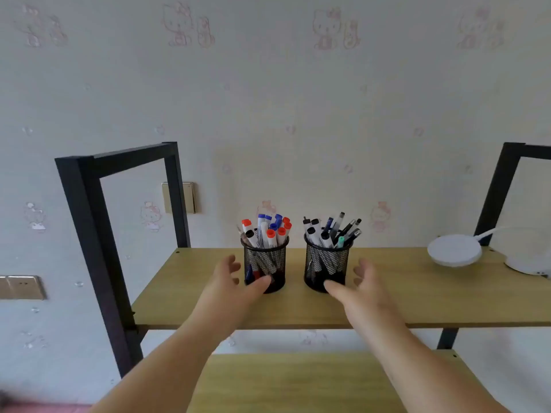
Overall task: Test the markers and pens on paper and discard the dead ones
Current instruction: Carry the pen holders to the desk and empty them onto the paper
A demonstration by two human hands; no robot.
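From the head-worn camera, looking forward and slightly down: a wooden shelf [387, 293] on a black metal frame stands against pale cartoon-patterned wallpaper. Two black mesh cups sit side by side near the shelf's middle, close together but apart. The left cup [265, 268] holds whiteboard-style markers [269, 231] with red, blue and black caps; the right cup [326, 268] holds slimmer pens [337, 231], mostly black, one teal. Both bundles stand upright and lean loosely. The cups look light and rigid, and their mesh should give fingers good purchase; being top-heavy with contents, each is probably best gripped around the lower wall so it does not tip and spill. Both forearms reach up from the bottom of the view. The left hand [231, 286] is beside the left cup with fingers spread and gently curved, thumb tip at or overlapping the cup's base; whether it touches cannot be told. The right hand [362, 286] mirrors it at the right cup, fingers parted, thumb near the base. Neither grips anything. A white round lamp [454, 250] rests far right. No paper is visible.
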